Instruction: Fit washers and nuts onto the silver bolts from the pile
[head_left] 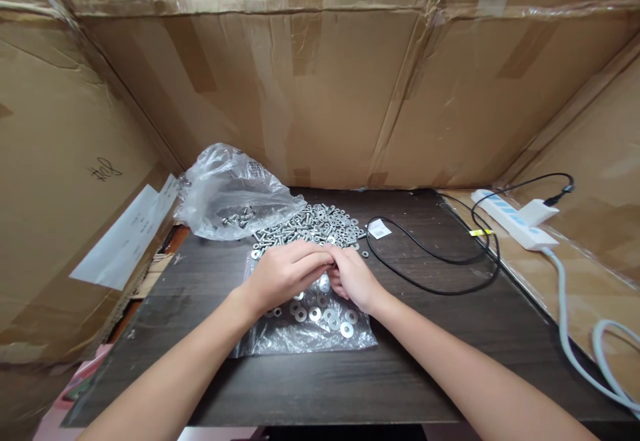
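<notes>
My left hand [290, 268] and my right hand [354, 276] meet over the middle of the table, fingertips together. The fingers of both are curled closed, and whatever they pinch is hidden behind them. Under them lies a flat clear plastic bag [305, 341] with several large flat washers [347, 329] on or in it; I cannot tell which. Just beyond my hands spreads a heap of metal bolts, nuts and washers [320, 222]. Behind it to the left, a crumpled clear plastic bag [225, 188] holds some small metal fasteners [240, 216].
Cardboard walls [300, 94] enclose the dark wooden table [425, 354]. On the right, a black cable [440, 291] loops across the table to a white power strip [515, 220] with a thick white cord [565, 314]. A small white label [379, 228] lies near the heap.
</notes>
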{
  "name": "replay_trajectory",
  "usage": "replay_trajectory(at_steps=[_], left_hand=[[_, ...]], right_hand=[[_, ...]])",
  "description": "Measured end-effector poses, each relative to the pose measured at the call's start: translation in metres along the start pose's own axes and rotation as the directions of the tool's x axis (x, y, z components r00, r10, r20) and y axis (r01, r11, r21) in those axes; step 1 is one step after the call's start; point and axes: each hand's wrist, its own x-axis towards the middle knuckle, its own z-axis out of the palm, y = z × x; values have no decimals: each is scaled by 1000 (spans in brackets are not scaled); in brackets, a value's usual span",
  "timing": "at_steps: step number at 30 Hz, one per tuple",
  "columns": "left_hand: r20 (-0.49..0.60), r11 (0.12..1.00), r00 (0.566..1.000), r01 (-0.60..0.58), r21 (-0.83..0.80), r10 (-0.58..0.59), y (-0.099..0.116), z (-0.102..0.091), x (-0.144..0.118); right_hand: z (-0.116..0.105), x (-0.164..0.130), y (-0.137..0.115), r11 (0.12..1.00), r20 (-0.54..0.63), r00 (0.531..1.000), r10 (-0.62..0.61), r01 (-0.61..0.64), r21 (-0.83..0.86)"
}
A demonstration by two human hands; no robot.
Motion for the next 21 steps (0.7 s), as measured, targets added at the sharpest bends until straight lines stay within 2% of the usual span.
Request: replay_trajectory(at_steps=[2, 4, 7, 9, 11, 13, 15, 17, 19, 21], left_hand=[[52, 999, 999, -9, 40, 7, -3, -1, -1], [86, 998, 996, -12, 68, 7, -3, -1, -1], [113, 998, 993, 28, 63, -35, -3, 0, -2], [122, 992, 985, 125, -5, -123, -4, 2, -2], [124, 944, 951, 298, -142, -282, -5, 2, 0], [172, 797, 862, 507, -328, -477, -6, 1, 2], [303, 570, 741, 661, -488, -600, -7, -2, 6], [426, 383, 660, 727, -570, -619, -8, -5, 9], [474, 298, 636, 737, -607, -608, -8, -7, 11], [476, 284, 639, 731, -620, -605, -7, -6, 10]], right_hand=[[0, 1, -2, 988, 64, 991, 117, -122, 90], [-1, 1, -4, 977, 105, 981, 165, -177, 117], [-3, 1, -5, 969, 112, 971, 211, -222, 104], [-4, 2, -4, 981, 81, 979, 186, -190, 48], [-7, 2, -4, 994, 44, 997, 58, -54, -93], [-11, 0, -5, 930, 27, 983, -182, 181, -320], [-14, -3, -8, 770, 69, 910, -408, 383, -510], [-17, -5, -10, 630, 118, 833, -541, 494, -599], [-17, -7, -11, 567, 125, 786, -605, 536, -626], [-16, -7, -9, 547, 111, 768, -631, 542, -638]])
